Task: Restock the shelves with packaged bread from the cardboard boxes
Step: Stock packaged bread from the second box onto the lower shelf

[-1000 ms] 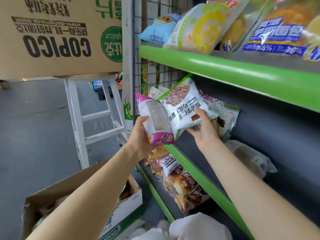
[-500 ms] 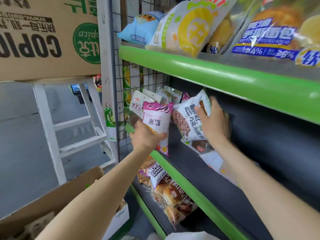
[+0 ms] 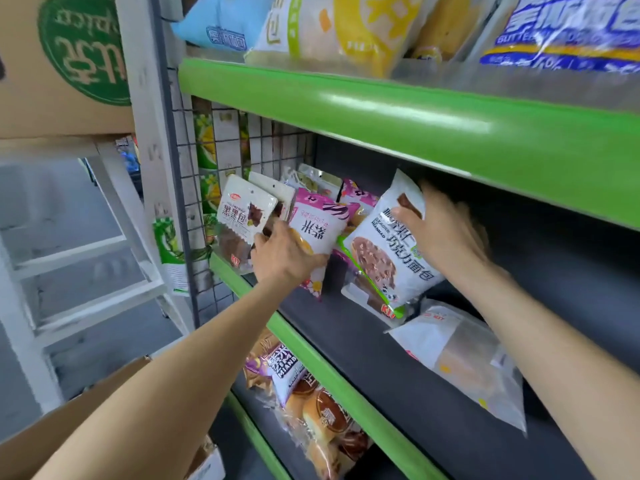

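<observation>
From the head camera, your left hand (image 3: 287, 258) grips the lower part of a pink-and-white bread pack (image 3: 320, 225), fingers curled round it, holding it upright on the middle shelf (image 3: 388, 344) near its front edge. Just left of that pack stands a white pack with dark bread (image 3: 242, 216), leaning against the wire grid side panel (image 3: 194, 188); your left hand's knuckles touch it. Your right hand (image 3: 446, 233) rests on the upper right of a white chocolate bread pack (image 3: 388, 251), fingers spread over its face and thumb near its top edge, tilting it back against the packs behind; whether the fingers wrap round its far edge, you cannot tell. A clear pack with pale bread (image 3: 460, 358) lies flat on the same shelf, under your right forearm. The top shelf (image 3: 398, 109) carries a blue pack (image 3: 214, 22), a yellow-and-white pack (image 3: 332, 29) and a blue-lettered pack (image 3: 568, 32). On the lower shelf (image 3: 263, 427) sit round buns in clear wrap (image 3: 322, 410). An open cardboard box (image 3: 79, 407) stands low at left, and another cardboard box with a green logo (image 3: 69, 64) rests on a white stepladder (image 3: 76, 244).
</observation>
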Motion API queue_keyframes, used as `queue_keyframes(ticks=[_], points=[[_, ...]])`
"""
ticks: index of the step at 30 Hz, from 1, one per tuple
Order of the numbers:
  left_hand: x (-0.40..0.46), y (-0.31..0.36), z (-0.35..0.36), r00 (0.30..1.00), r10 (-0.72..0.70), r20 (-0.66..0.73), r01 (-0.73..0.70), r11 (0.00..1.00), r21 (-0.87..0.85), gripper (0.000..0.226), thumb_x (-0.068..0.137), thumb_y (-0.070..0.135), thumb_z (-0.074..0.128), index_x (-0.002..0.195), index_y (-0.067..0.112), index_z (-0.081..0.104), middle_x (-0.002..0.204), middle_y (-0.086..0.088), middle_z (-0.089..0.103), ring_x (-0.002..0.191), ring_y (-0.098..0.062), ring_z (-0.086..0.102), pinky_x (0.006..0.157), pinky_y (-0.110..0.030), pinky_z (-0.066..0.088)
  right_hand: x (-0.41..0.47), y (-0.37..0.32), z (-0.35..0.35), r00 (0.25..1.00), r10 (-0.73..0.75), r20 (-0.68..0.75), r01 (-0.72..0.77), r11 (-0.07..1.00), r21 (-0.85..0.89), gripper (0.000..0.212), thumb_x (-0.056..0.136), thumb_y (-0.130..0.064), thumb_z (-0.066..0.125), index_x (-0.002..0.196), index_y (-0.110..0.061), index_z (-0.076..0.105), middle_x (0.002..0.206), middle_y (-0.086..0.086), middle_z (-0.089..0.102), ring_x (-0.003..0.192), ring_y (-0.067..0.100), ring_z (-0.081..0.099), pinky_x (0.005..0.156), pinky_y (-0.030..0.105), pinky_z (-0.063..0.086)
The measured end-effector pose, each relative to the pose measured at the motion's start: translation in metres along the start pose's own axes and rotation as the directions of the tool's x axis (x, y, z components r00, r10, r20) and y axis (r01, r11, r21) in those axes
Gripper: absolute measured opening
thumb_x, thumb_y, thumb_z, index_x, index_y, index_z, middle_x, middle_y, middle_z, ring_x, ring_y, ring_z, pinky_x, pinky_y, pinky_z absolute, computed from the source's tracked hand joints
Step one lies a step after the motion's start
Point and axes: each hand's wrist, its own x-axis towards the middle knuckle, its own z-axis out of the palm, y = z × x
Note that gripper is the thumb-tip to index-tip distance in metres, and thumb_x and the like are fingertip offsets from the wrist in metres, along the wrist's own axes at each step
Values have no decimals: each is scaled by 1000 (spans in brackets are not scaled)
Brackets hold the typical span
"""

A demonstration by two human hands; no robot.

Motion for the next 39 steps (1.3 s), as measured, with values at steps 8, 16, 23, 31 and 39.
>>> queue_keyframes(ticks=[8, 16, 23, 31, 39], points=[[-20, 10, -30, 1000, 30, 0, -30, 997, -70, 69, 70, 45, 74, 117, 11, 37, 111, -8, 59, 99, -32, 59, 64, -35, 39, -7, -14, -16, 989, -106, -100, 96, 990, -100, 53, 92, -59, 35, 109, -13, 56, 119, 18, 60, 110, 37, 55, 81, 36, 40], [-45, -3, -79, 824, 525, -215, -401, 807, 434, 74, 75, 5, 70, 133, 22, 27, 128, -1, 47, 92, -32, 61, 49, -35, 42, -20, -38, -9, 974, -182, 136, 119, 920, 374, 47, 96, -49, 38, 122, -14, 54, 113, 2, 63, 103, 22, 58, 82, 28, 39], [-43, -18, -92, 642, 759, -111, -636, 608, 475, 91, 60, -4, 75, 133, 30, 33, 130, 2, 52, 86, -26, 59, 40, -31, 51, -12, -35, 5, 922, -280, 266, 144, 888, 436, 54, 93, -46, 48, 64, -1, 55, 65, 13, 58, 60, 23, 54, 63, 32, 38], [-32, 0, -65, 935, 223, -276, -242, 969, -37, 86, 79, -9, 58, 146, 25, 16, 152, -19, 18, 114, -36, 51, 69, -38, 49, -9, -21, 25, 966, -254, 40, 199, 837, 510, 41, 93, -15, 56, 57, -1, 44, 55, 6, 30, 59, 14, 28, 56, 31, 19], [-19, 8, -55, 838, 70, 540, 471, 404, -784, 40, 84, 54, 55, 93, 15, 58, 86, -6, 61, 72, -21, 58, 67, -26, 52, -12, -22, 42, 976, -209, 53, 165, 885, 436, 24, 96, -25, 52, 93, -6, 67, 88, 6, 64, 87, 22, 58, 66, 26, 32]])
